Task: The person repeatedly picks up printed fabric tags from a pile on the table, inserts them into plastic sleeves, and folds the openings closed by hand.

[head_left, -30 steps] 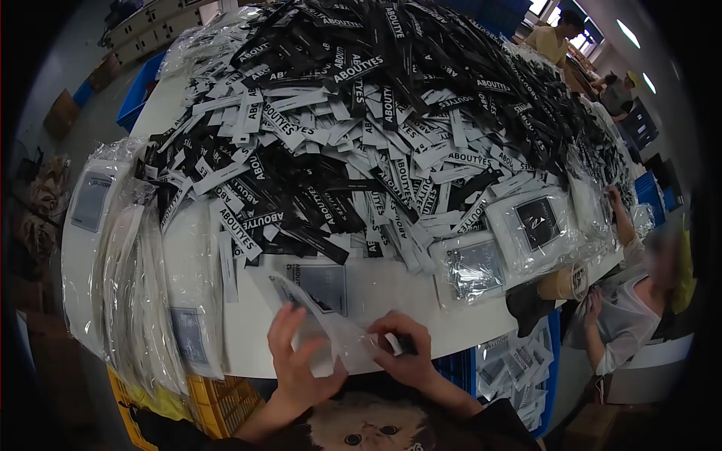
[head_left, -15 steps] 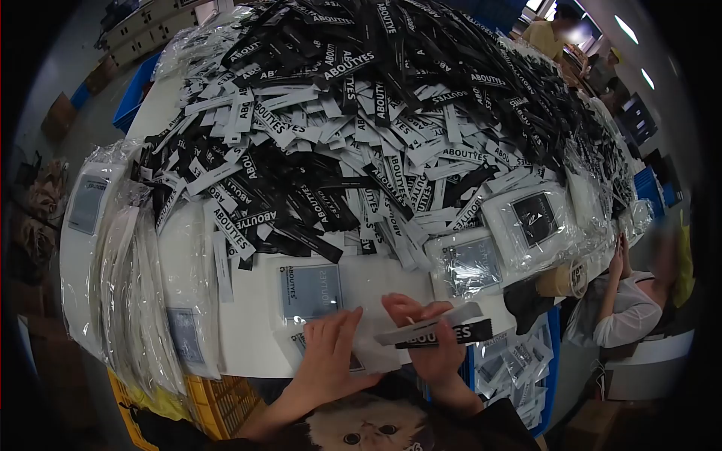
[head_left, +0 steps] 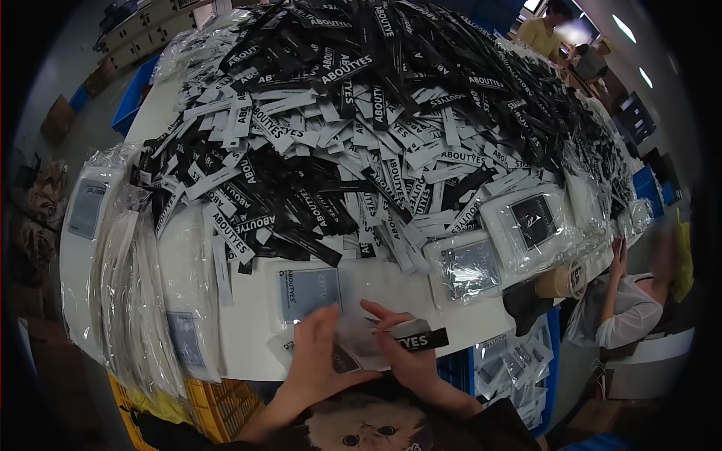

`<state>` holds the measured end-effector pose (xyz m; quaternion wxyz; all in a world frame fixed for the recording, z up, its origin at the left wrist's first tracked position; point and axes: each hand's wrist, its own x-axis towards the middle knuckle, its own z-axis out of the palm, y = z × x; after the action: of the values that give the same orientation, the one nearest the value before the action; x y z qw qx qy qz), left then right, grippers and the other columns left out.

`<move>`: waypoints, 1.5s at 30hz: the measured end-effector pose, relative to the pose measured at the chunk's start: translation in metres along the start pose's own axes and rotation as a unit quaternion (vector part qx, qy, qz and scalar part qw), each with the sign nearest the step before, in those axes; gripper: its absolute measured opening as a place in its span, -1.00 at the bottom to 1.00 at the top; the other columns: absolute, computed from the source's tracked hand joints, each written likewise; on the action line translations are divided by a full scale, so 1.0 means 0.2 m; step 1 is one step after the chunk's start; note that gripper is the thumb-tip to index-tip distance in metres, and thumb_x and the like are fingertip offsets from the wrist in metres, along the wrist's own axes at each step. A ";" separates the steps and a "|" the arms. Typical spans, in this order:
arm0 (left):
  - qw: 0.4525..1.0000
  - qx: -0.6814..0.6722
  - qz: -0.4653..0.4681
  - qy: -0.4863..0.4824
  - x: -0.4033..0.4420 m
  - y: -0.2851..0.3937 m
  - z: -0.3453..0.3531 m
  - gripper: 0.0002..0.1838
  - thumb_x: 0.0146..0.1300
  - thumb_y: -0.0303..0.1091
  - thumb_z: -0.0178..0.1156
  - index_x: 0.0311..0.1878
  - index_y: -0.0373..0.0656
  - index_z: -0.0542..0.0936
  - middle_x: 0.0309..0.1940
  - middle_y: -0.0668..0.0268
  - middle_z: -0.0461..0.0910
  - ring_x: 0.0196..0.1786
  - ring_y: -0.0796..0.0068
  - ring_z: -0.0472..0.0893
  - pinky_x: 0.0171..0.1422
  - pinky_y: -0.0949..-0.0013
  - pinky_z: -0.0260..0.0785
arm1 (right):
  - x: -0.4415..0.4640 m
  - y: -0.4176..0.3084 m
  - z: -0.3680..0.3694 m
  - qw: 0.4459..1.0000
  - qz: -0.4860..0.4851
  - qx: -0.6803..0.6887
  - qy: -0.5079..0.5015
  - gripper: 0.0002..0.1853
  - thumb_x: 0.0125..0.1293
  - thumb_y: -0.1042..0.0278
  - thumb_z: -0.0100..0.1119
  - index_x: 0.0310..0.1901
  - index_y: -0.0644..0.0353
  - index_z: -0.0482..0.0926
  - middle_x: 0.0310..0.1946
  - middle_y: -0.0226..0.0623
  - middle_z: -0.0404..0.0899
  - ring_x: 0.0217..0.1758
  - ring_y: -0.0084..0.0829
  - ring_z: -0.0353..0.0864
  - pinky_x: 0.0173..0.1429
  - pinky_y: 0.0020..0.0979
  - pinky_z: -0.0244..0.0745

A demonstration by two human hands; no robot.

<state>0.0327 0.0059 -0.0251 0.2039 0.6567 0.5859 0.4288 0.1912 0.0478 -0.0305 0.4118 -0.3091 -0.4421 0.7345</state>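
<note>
Near the table's front edge my left hand [head_left: 317, 357] is closed with its thumb and fingers on a clear bag [head_left: 350, 357] with a dark label. My right hand [head_left: 406, 353] is pinched on a black sachet [head_left: 423, 340] and a pale one, close to the bag's opening. A flat frosted bag with a grey printed panel [head_left: 310, 295] lies just beyond my hands. Behind it rises a large pile of black and white sachets [head_left: 331, 135] with printed lettering.
Stacked clear bags [head_left: 139, 278] lie at the left, and filled packs [head_left: 530, 225] at the right. A blue bin [head_left: 553, 376] and a yellow crate [head_left: 229, 402] stand below the table. A co-worker [head_left: 632, 308] is at the right; other people are farther back.
The bag that was lifted between my hands is lower now. A black and a pale sachet have appeared in my right hand and moved left toward the bag.
</note>
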 end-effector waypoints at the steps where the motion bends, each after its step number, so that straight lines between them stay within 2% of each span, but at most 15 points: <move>1: 0.994 -0.060 -0.080 -0.045 0.01 -0.02 -0.05 -0.33 -0.09 -0.21 0.38 0.11 -0.22 0.38 -0.16 0.08 0.44 -0.19 0.17 0.44 -0.12 0.27 0.26 | 0.00 0.00 -0.01 1.000 0.003 0.019 0.014 -0.81 0.26 0.54 -0.01 -0.09 0.25 0.37 0.23 0.12 0.22 0.27 -0.22 0.27 0.29 -0.26 0.17; 4: 0.970 -0.135 -0.153 -0.128 0.01 -0.12 -0.15 -0.64 0.06 -0.35 0.28 -0.05 -0.23 0.50 -0.41 0.11 0.53 -0.45 0.26 0.52 -0.37 0.39 0.34 | 0.01 -0.03 0.04 0.995 -0.045 0.076 0.055 -0.73 0.25 0.55 -0.02 0.00 0.28 0.36 0.10 0.10 0.39 0.16 -0.23 0.41 0.21 -0.29 0.29; 7: 0.964 -0.156 -0.147 -0.160 0.02 -0.12 -0.16 -0.83 0.14 -0.44 0.20 -0.19 -0.24 0.56 -0.50 0.14 0.55 -0.55 0.31 0.54 -0.45 0.44 0.35 | 0.00 -0.08 -0.06 0.922 -0.153 -0.307 0.181 -0.78 0.27 0.46 0.02 -0.07 0.32 0.45 -0.41 -0.10 0.62 -0.30 -0.36 0.64 -0.21 -0.40 0.50; 8: 0.963 -0.161 -0.154 -0.152 0.02 -0.11 -0.16 -0.87 0.15 -0.46 0.18 -0.23 -0.24 0.58 -0.50 0.15 0.56 -0.54 0.32 0.55 -0.43 0.44 0.36 | 0.00 -0.09 -0.07 0.922 -0.153 -0.308 0.181 -0.78 0.27 0.46 0.02 -0.07 0.32 0.45 -0.41 -0.10 0.62 -0.30 -0.36 0.64 -0.21 -0.40 0.50; 10: 0.965 -0.152 -0.154 -0.146 0.02 -0.10 -0.15 -0.86 0.14 -0.45 0.19 -0.22 -0.24 0.58 -0.48 0.14 0.57 -0.53 0.30 0.56 -0.43 0.44 0.37 | 0.00 -0.11 -0.07 0.890 -0.100 -0.445 -0.033 -0.84 0.30 0.41 0.01 -0.21 0.33 0.50 -0.52 -0.09 0.56 -0.44 -0.44 0.59 -0.36 -0.43 0.44; 11: 0.968 -0.142 -0.153 -0.137 0.02 -0.10 -0.15 -0.84 0.14 -0.44 0.20 -0.21 -0.24 0.58 -0.47 0.13 0.57 -0.53 0.28 0.57 -0.43 0.43 0.38 | 0.00 -0.14 -0.13 0.880 0.094 -0.443 -0.147 -0.83 0.31 0.39 0.00 -0.22 0.32 0.50 -0.59 -0.09 0.47 -0.53 -0.47 0.52 -0.42 -0.43 0.36; 14: 0.956 -0.153 -0.101 -0.228 0.02 -0.11 -0.18 -0.84 0.14 -0.42 0.20 -0.22 -0.25 0.58 -0.50 0.13 0.57 -0.54 0.29 0.56 -0.44 0.43 0.37 | 0.05 -0.12 -0.25 0.863 0.160 -0.336 -0.342 -0.83 0.25 0.38 0.08 -0.22 0.30 0.53 -0.63 -0.22 0.49 -0.57 -0.56 0.47 -0.46 -0.47 0.33; 17: 0.961 -0.169 -0.108 -0.192 -0.01 -0.06 -0.11 -0.85 0.14 -0.41 0.20 -0.24 -0.26 0.59 -0.53 0.12 0.56 -0.55 0.27 0.56 -0.45 0.42 0.37 | 0.04 0.06 -0.23 0.918 0.200 -0.197 -0.281 -0.69 0.13 0.23 0.19 -0.56 0.31 0.42 -0.76 -0.30 0.31 -0.68 -0.50 0.25 -0.52 -0.42 0.20; 24: 0.948 -0.172 -0.188 -0.191 -0.03 -0.06 -0.13 -0.86 0.16 -0.39 0.18 -0.28 -0.27 0.59 -0.58 0.12 0.54 -0.60 0.24 0.52 -0.48 0.41 0.35 | 0.06 0.01 -0.15 0.879 0.208 -0.338 -0.264 -0.68 0.05 0.22 0.23 -0.61 0.32 0.44 -0.76 -0.38 0.36 -0.63 -0.63 0.28 -0.50 -0.46 0.22; 26: 0.967 -0.117 -0.163 -0.154 -0.03 -0.05 -0.09 -0.86 0.17 -0.39 0.19 -0.28 -0.27 0.59 -0.62 0.15 0.53 -0.63 0.36 0.51 -0.49 0.44 0.33 | 0.06 0.05 -0.17 0.875 0.230 -0.321 -0.279 -0.75 0.06 0.29 0.25 -0.29 0.29 0.61 -0.55 -0.37 0.57 -0.48 -0.67 0.40 -0.38 -0.55 0.32; 30: 0.949 -0.147 -0.233 -0.151 -0.02 -0.07 -0.12 -0.87 0.18 -0.39 0.17 -0.29 -0.27 0.59 -0.66 0.19 0.53 -0.64 0.50 0.50 -0.50 0.48 0.31 | 0.04 -0.06 -0.19 0.921 0.251 -0.213 -0.209 -0.78 0.13 0.30 0.23 -0.28 0.29 0.61 -0.43 -0.35 0.60 -0.43 -0.66 0.44 -0.36 -0.53 0.35; 33: 0.950 -0.147 -0.274 -0.033 -0.05 -0.08 -0.08 -0.88 0.15 -0.41 0.21 -0.30 -0.27 0.60 -0.61 0.22 0.56 -0.60 0.58 0.49 -0.49 0.50 0.31 | -0.01 -0.05 -0.13 0.994 0.078 -0.062 -0.052 -0.81 0.19 0.33 0.17 -0.23 0.26 0.61 -0.42 -0.29 0.55 -0.39 -0.56 0.49 -0.33 -0.47 0.36; 35: 0.924 -0.310 -0.221 -0.041 -0.04 -0.03 -0.06 -0.86 0.06 -0.44 0.28 -0.32 -0.29 0.60 -0.55 0.23 0.58 -0.58 0.53 0.51 -0.48 0.50 0.32 | -0.03 -0.04 -0.09 0.935 -0.086 -0.330 -0.101 -0.84 0.19 0.42 0.16 -0.21 0.26 0.60 -0.39 -0.26 0.54 -0.36 -0.42 0.54 -0.33 -0.44 0.37; 39: 0.983 -0.098 -0.087 -0.129 0.02 0.03 -0.09 -0.86 -0.10 -0.53 0.33 -0.41 -0.25 0.61 -0.53 0.21 0.57 -0.50 0.33 0.57 -0.42 0.47 0.36 | -0.04 -0.03 -0.08 0.928 -0.168 -0.309 -0.123 -0.87 0.09 0.53 0.23 -0.29 0.27 0.60 -0.44 -0.27 0.53 -0.39 -0.35 0.53 -0.36 -0.41 0.39; 45: 0.982 -0.133 -0.027 -0.130 0.00 0.06 0.05 -0.89 -0.08 -0.56 0.31 -0.42 -0.22 0.60 -0.51 0.23 0.58 -0.46 0.28 0.59 -0.40 0.41 0.40 | -0.09 -0.12 -0.23 0.922 -0.210 -0.302 -0.122 -0.86 0.08 0.47 0.23 -0.29 0.24 0.62 -0.39 -0.26 0.59 -0.29 -0.27 0.58 -0.24 -0.40 0.48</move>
<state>0.0480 0.0052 -0.0204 0.3755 0.6578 0.5095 0.4084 0.2447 0.0571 -0.0263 0.3867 -0.2270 -0.7446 0.4945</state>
